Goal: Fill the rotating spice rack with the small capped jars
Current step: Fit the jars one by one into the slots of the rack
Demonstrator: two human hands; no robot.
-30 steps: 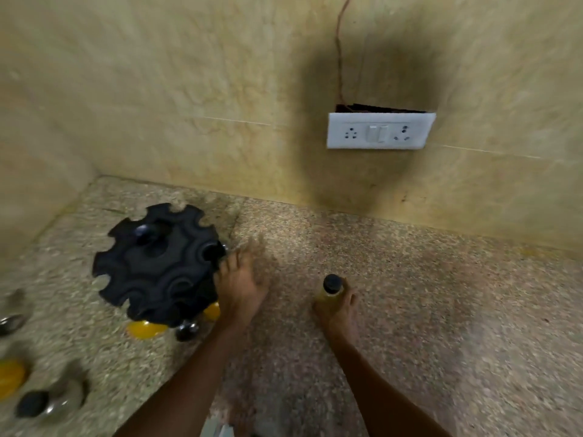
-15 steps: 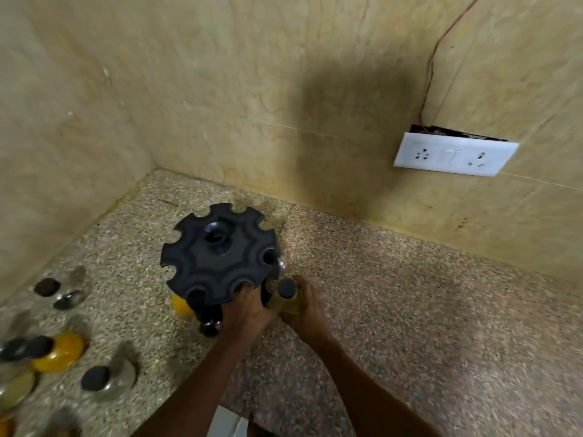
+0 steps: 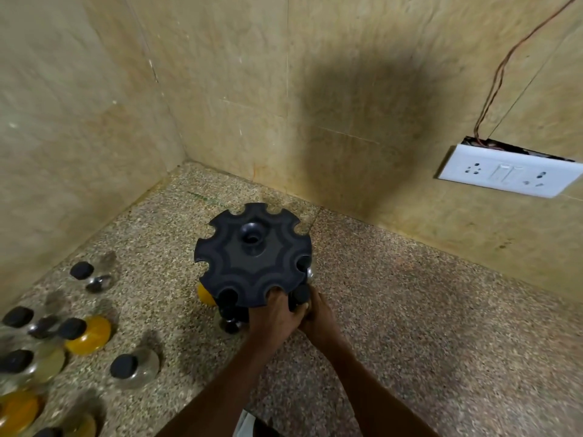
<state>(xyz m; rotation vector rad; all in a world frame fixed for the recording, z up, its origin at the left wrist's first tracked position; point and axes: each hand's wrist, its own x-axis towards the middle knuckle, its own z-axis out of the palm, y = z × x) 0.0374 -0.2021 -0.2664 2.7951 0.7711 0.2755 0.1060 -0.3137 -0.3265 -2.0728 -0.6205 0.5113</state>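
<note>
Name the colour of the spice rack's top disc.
Black, plain in the head view: spice rack.

— Where's the rack (image 3: pixel 252 253)?
— On the counter (image 3: pixel 410 326), near the corner; both hands (image 3: pixel 274 320) at its near edge.
— Loose jars (image 3: pixel 134 367)?
— Spread out left. Socket plate (image 3: pixel 508 173) on the wall, right.

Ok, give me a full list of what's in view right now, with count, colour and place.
Black plastic rotating spice rack: one, standing on the counter near the back corner.
Jars in the rack: at least three, black caps, one yellow-filled, at its near and right edges; the rest are hidden.
Loose small capped jars: about nine, clear or yellow-filled, counter's left side.
Speckled stone counter: one, grey-brown.
White wall socket plate: one, right wall, wires above.
Beige tiled walls: behind and left.
Left hand: on the rack's near edge.
Right hand: holds a black-capped jar at the rack.
</note>
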